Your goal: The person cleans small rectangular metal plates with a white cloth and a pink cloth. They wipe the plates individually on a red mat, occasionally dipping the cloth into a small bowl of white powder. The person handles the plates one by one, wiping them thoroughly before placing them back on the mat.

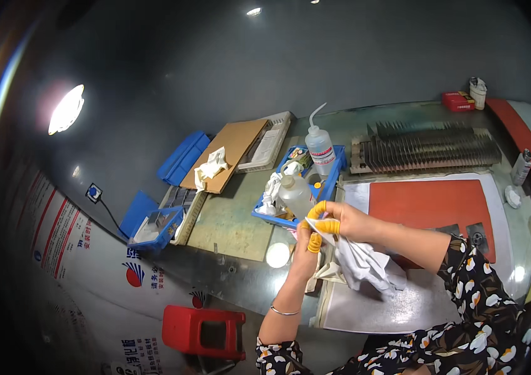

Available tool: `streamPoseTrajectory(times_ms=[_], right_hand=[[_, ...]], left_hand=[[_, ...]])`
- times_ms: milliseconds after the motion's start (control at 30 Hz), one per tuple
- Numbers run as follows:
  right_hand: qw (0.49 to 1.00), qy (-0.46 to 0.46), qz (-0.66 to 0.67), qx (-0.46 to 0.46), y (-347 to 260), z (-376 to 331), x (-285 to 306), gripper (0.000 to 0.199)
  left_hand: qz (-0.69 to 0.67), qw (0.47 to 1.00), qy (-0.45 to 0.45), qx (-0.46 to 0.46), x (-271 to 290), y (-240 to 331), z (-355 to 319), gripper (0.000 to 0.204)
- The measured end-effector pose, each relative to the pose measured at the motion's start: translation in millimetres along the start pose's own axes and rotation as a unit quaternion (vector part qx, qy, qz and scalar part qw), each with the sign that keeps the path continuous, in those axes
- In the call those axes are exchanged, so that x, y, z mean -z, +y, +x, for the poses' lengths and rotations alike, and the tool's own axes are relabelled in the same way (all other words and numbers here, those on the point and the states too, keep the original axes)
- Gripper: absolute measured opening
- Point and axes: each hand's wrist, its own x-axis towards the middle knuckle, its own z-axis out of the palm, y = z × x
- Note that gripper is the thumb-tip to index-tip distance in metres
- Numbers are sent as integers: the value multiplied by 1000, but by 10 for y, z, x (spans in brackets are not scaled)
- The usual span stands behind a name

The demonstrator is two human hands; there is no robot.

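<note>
Yellow finger cots cover some fingertips of both my hands. My left hand and my right hand meet above the near edge of the blue tray, fingers pinched together on a white cloth. The cloth hangs from my right hand over the bench, its lower part bunched. Just beyond my hands, a squat clear bottle and a wash bottle with a bent spout stand in the tray, beside crumpled white cloths.
A red-orange mat lies on the right, with a dark plate on it. Behind stands a rack of thin dark plates. On the left are a cardboard sheet and small blue bins. A red stool stands below.
</note>
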Motion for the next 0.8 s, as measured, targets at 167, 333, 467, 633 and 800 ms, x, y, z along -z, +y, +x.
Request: streamPoseTrajectory(times_ms=[167, 333, 467, 633, 800], right_hand=[[937, 144, 309, 73, -40, 380, 502, 25], [944, 53, 290, 147, 350, 765, 943, 30], [955, 13, 263, 137, 547, 952, 1067, 30], [956, -1, 267, 117, 587, 1075, 1048, 31], [955, 1, 277, 107, 599, 1150, 1081, 32]], left_hand=[[223, 908, 322, -149, 211, -138, 536, 80], [186, 935, 276, -120, 284, -552, 969, 79], [256, 923, 281, -66, 185, -403, 955, 63], [233, 924, 294, -79, 216, -476, 950, 53], [161, 941, 281, -96, 219, -457, 937, 50]])
